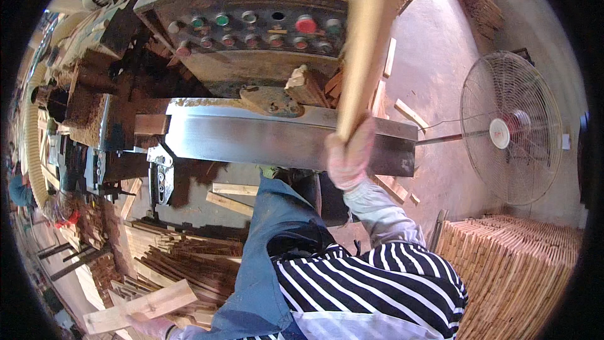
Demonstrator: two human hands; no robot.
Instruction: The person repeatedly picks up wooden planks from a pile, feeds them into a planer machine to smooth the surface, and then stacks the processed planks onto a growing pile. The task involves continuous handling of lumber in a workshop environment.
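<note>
A long, pale wooden board (368, 44), blurred by motion, rises from my gloved right hand (350, 158) to the top edge of the picture. The fingers are closed round its lower end, above the right part of the metal machine bed (251, 139). Low on the left, my gloved left hand (151, 326) grips a shorter wooden board (141, 307), which lies slantwise over a stack of wood strips (189, 258). Most of the left fingers are hidden under that board.
Behind the bed stands a control panel (264, 28) with coloured buttons. Wood offcuts (305, 85) rest against it. To the right are a large fan (511, 129) and a tall stack of strips (509, 264). Loose boards (233, 198) lie on the floor; a ribbed hose (31, 145) hangs far left.
</note>
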